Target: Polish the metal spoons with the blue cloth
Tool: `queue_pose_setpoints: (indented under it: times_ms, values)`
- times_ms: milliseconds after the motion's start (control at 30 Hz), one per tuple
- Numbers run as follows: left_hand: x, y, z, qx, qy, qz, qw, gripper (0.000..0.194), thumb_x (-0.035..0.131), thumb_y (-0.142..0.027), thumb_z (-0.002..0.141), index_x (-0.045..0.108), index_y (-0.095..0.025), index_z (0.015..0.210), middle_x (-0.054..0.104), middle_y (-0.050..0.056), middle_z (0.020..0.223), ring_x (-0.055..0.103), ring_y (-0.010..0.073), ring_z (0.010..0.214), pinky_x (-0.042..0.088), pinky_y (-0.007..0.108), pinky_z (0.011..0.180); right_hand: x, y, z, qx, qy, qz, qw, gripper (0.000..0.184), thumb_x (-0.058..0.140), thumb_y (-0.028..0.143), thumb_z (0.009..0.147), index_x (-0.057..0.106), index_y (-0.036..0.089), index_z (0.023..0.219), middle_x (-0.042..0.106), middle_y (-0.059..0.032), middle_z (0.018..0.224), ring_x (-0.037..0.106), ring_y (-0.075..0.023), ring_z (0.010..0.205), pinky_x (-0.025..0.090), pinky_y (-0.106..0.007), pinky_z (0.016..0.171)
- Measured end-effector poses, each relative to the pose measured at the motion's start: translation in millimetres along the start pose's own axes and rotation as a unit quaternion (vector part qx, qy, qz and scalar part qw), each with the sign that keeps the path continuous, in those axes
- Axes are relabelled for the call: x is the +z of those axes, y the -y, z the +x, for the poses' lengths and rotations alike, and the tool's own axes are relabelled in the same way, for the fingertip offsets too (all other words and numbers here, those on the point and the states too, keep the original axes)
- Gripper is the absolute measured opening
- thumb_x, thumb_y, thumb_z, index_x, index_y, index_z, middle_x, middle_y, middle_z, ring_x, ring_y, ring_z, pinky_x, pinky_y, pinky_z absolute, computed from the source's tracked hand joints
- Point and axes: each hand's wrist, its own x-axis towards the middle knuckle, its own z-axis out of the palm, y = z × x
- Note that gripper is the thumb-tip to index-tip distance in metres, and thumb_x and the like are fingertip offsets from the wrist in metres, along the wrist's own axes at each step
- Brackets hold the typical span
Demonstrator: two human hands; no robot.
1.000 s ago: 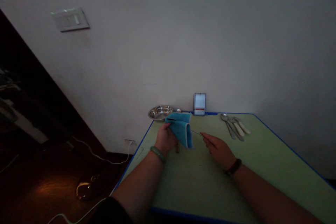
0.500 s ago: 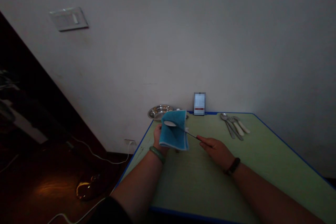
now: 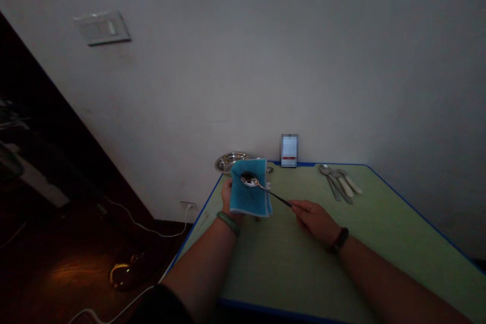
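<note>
My left hand [image 3: 227, 196], with a green bangle at its wrist, holds up a folded blue cloth [image 3: 248, 200] with white edging. Most of its fingers are hidden behind the cloth. My right hand [image 3: 313, 217] is closed round the end of a metal spoon [image 3: 275, 195]. The spoon's bowl lies against the front of the cloth, its hollow side facing me. Behind the cloth, a shiny metal bowl [image 3: 222, 163] stands at the table's far left corner, partly covered from view.
Several spoons and forks [image 3: 337, 185], some with white handles, lie at the right back of the green table [image 3: 288, 268]. A lit phone [image 3: 289, 152] stands upright near the wall. Left of the table, a white cable [image 3: 167, 235] runs to a wall socket.
The spoon has turned in my right hand, so its bowl now shows its shiny hollow. The cloth has flattened out behind it, and its curled top left part no longer wraps toward the spoon.
</note>
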Motion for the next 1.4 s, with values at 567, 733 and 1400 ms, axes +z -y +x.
queue_pose_setpoints:
  times_ms: [567, 733, 1400]
  values:
    - [4.6, 5.6, 1.2, -0.050, -0.047, -0.020, 0.997, 0.024, 0.042, -0.027, 0.070, 0.061, -0.015, 0.076, 0.066, 0.006, 0.068, 0.062, 0.0230, 0.074, 0.043, 0.040, 0.084, 3.0, -0.6, 1.2, -0.001, -0.036, -0.006, 0.999, 0.037, 0.040, 0.047, 0.079, 0.056, 0.016, 0.092, 0.040, 0.0071, 0.046, 0.039, -0.0093, 0.043, 0.031, -0.022, 0.046]
    - [8.8, 5.3, -0.6, -0.065, -0.033, -0.011, 0.997, 0.023, 0.045, -0.026, 0.065, 0.061, -0.014, 0.074, 0.064, 0.007, 0.062, 0.061, 0.0227, 0.064, 0.045, 0.041, 0.078, 2.2, 0.0, 0.7, -0.005, -0.054, -0.042, 0.998, 0.035, 0.040, 0.048, 0.079, 0.057, 0.018, 0.087, 0.041, 0.0063, 0.048, 0.042, -0.0100, 0.045, 0.032, -0.023, 0.047]
    - [2.5, -2.3, -1.0, -0.018, -0.041, -0.032, 0.998, 0.036, 0.045, -0.032, 0.069, 0.060, -0.012, 0.094, 0.066, 0.011, 0.085, 0.059, 0.0298, 0.089, 0.044, 0.048, 0.083, -1.4, 3.9, -2.0, -0.028, -0.069, -0.063, 0.995, 0.030, 0.042, 0.035, 0.078, 0.058, 0.021, 0.098, 0.051, 0.0026, 0.062, 0.049, -0.0131, 0.059, 0.037, -0.025, 0.056]
